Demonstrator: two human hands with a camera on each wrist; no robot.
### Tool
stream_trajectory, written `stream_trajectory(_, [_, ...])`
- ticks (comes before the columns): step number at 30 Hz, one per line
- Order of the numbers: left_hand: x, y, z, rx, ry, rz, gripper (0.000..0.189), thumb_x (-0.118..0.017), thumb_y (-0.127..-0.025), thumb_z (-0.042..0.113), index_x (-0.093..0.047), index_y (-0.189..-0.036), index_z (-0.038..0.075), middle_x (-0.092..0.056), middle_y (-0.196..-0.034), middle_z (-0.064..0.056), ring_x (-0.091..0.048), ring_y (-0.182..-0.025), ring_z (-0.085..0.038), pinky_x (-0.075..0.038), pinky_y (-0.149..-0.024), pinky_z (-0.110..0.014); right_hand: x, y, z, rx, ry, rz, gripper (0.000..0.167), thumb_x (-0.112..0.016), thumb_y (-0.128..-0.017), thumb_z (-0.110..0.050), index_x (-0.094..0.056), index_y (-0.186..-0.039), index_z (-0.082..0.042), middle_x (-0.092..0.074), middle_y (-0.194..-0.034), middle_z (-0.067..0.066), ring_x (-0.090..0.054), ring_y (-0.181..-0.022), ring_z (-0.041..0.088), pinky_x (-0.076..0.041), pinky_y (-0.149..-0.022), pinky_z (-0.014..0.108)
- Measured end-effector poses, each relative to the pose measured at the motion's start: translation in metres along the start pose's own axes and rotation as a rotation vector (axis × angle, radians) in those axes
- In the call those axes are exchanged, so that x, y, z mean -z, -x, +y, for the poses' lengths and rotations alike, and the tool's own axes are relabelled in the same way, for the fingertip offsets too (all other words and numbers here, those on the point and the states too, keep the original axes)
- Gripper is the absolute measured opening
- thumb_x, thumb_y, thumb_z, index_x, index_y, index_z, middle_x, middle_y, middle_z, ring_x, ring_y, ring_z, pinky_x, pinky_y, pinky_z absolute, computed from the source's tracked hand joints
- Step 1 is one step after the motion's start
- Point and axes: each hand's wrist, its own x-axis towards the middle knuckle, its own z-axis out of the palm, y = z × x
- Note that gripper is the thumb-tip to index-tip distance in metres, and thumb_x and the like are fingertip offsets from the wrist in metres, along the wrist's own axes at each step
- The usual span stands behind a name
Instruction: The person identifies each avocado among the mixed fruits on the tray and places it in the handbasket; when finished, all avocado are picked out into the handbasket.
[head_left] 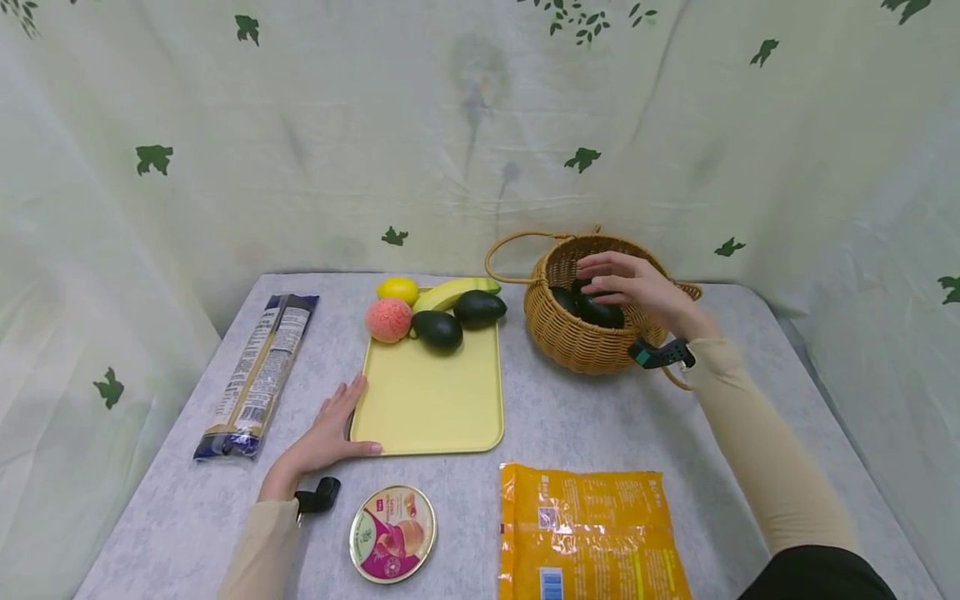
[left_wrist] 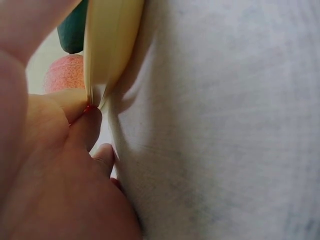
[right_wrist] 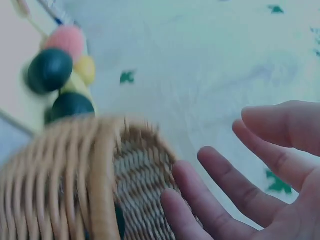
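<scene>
tray: yellow tray (head_left: 431, 400) sits mid-table, long side running front to back. Far end loaded, near two thirds bare.
on tray: two avocados (head_left: 437, 328) (head_left: 479, 308), peach (head_left: 388, 320) at the far-left corner, greenish banana (head_left: 452, 293) along the far edge. Lemon (head_left: 398, 290) sits right at that far edge; can't tell if it's on the tray or just behind it.
basket: wicker basket (head_left: 577, 337) right of the tray, near the table's far edge, tipped a little toward the camera. Dark avocados inside (head_left: 597, 312), at least two by the head view.
right hand: right hand (head_left: 628, 286) is over the basket mouth, fingers spread and nearly straight in the wrist view (right_wrist: 235, 195). Nothing gripped; fingertips look close to the top avocado, contact unclear.
left hand: left hand (head_left: 324, 437) flat on the table at the tray's near-left corner, fingers straight, thumb along the near edge. Bracing the tray, not holding anything.
progress: judging by the layout, fruit is going basket to tray. Five pieces are out at the tray, basket not empty, so roughly past halfway.
left to do: remaining avocados in the basket.
untouched: noodle pack (head_left: 257, 375) near the left edge, round tin (head_left: 392, 533) and orange bag (head_left: 592, 537) along the front edge.
</scene>
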Motion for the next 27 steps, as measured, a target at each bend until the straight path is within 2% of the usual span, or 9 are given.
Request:
stream_trajectory(7, [0.0,0.001,0.002,0.0,0.0,0.003,0.113,-0.08,-0.075,0.035,-0.007,-0.15,-0.006,-0.004,-0.156,-0.025,0.007,-0.141,-0.045,0.006,-0.11,-0.059,-0.034,-0.012,-0.012,0.104,-0.086,-0.082,0.046,-0.054,-0.099,-0.013,-0.04,-0.141,0.0,-0.04,-0.141,0.023,-0.046,-0.123,0.04,-0.041,-0.1,0.049])
stream_trajectory(12, [0.0,0.001,0.003,0.008,0.003,0.0,0.113,-0.08,-0.075,0.034,-0.007,-0.15,-0.006,-0.004,-0.156,-0.025,0.007,-0.141,-0.045,0.006,-0.11,-0.059,-0.062,-0.027,-0.015,0.146,-0.095,-0.15,0.044,-0.055,-0.098,-0.012,-0.043,-0.14,-0.003,-0.042,-0.142,0.019,-0.047,-0.124,0.033,-0.039,-0.1,0.054])
stream_trajectory(18, [0.0,0.001,0.002,0.008,0.003,0.001,0.112,-0.08,-0.075,0.034,-0.007,-0.15,-0.006,-0.004,-0.156,-0.025,0.007,-0.141,-0.045,0.006,-0.11,-0.059,-0.093,-0.049,-0.004,0.156,-0.015,-0.216,0.049,-0.056,-0.097,-0.017,-0.041,-0.143,-0.008,-0.043,-0.143,0.011,-0.046,-0.125,0.027,-0.041,-0.1,0.047])
stream_trajectory(21, [-0.001,0.0,0.001,0.005,0.0,0.003,0.112,-0.08,-0.075,0.034,-0.007,-0.15,-0.006,-0.004,-0.156,-0.025,0.007,-0.141,-0.045,0.006,-0.11,-0.059,-0.108,-0.062,0.004,0.171,0.038,-0.239,0.049,-0.055,-0.098,-0.015,-0.04,-0.143,-0.007,-0.041,-0.144,0.01,-0.046,-0.124,0.028,-0.041,-0.1,0.048])
stream_trajectory(27, [-0.001,0.0,0.0,-0.003,0.0,0.008,0.112,-0.081,-0.075,0.034,-0.008,-0.15,-0.007,-0.005,-0.156,-0.026,0.006,-0.14,-0.046,0.006,-0.11,-0.06,-0.129,-0.083,0.016,0.19,0.152,-0.266,0.051,-0.058,-0.096,-0.012,-0.04,-0.144,-0.009,-0.039,-0.147,0.007,-0.041,-0.128,0.034,-0.04,-0.101,0.04])
